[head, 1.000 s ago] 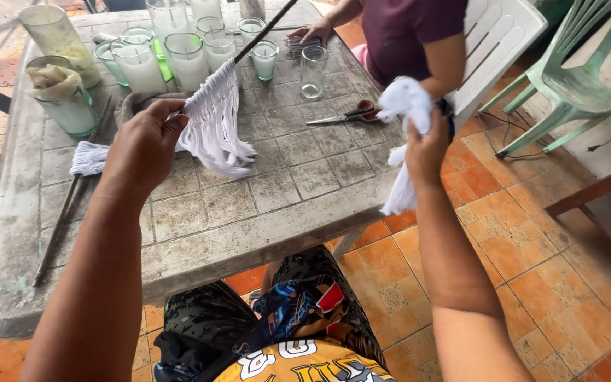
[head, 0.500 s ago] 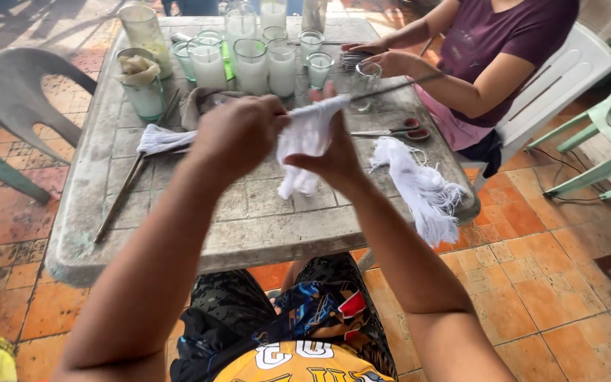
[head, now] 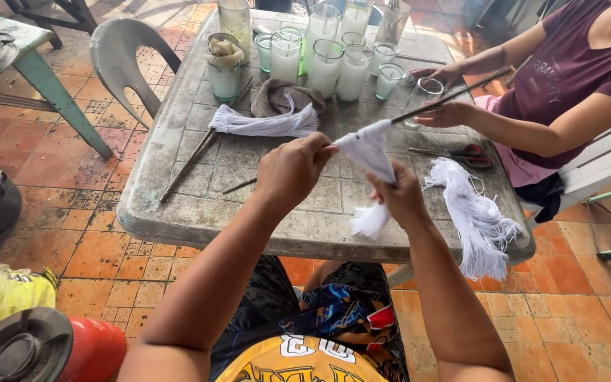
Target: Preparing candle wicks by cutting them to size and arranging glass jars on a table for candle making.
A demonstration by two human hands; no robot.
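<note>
White string bundle (head: 369,152) now pulled taut downward, hands (head: 293,172) (head: 399,198) lower, closer

White strings (head: 368,152) now drawn down between both hands, right hand (head: 399,198) lower, formerly level with left

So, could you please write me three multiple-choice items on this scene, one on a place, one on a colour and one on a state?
1. Where do the scissors lie?
A. on the table
B. on the floor
C. on a chair

2. What colour is the bundle of strings on the thin rod?
A. red
B. white
C. green

3. How do the left hand and right hand stand?
A. both resting flat on the table
B. both gripping the bundle
C. both empty in the lap

Answers: 1 A, they lie on the grey tabletop beside loose strings; 2 B, the strands are plainly white; 3 B, fingers of both hands close on it.
</note>
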